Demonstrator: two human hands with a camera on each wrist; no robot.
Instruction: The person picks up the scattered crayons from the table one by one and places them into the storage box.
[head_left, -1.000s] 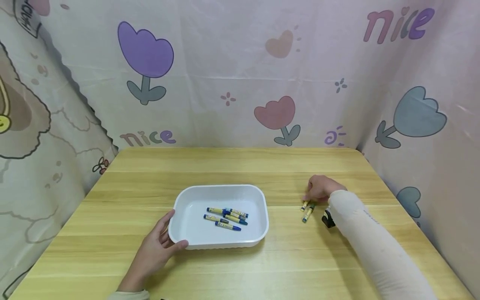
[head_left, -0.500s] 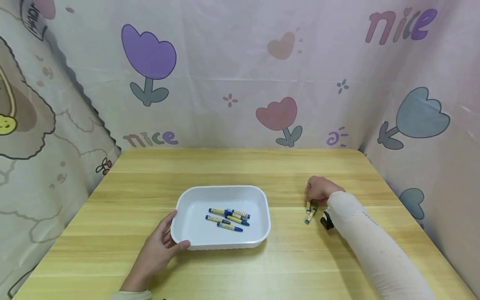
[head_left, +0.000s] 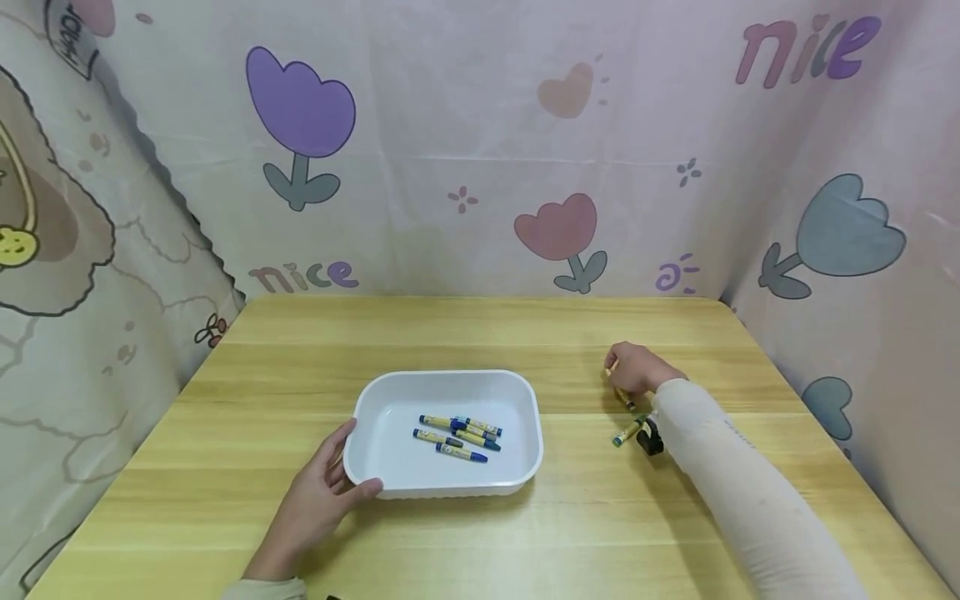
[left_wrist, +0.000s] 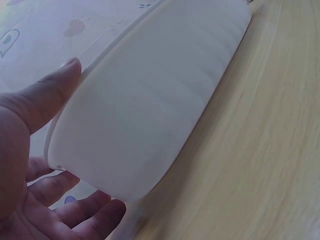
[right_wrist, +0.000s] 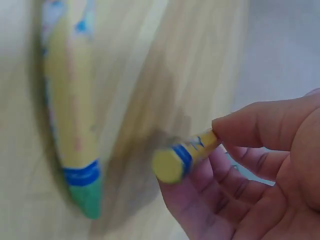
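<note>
My left hand (head_left: 315, 500) holds the left end of a white plastic tray (head_left: 442, 492), its thumb at the near corner of the rim and its fingers along the outer side. In the left wrist view the tray's smooth side wall (left_wrist: 135, 110) fills the middle. Several crayons (head_left: 459, 452) in yellow wrappers, mostly with blue or dark tips, lie inside. To the right of the tray, my right hand (head_left: 643, 368) pinches a yellow crayon (right_wrist: 192, 152) between thumb and fingers, just above the table. Below that hand a green-tipped crayon (right_wrist: 75, 110) lies on the wood.
The wooden table (head_left: 420, 325) ends at a patterned cloth (head_left: 420, 108) at the back, with more cloth on both sides. A black device (head_left: 650, 437) sits at the right wrist, partly overlapping the green-tipped crayon in the head view.
The right hand has picked up the yellow crayon that lay beside the green-tipped one and shifted it slightly away. The left hand still holds the tray. The head view has moved slightly.
</note>
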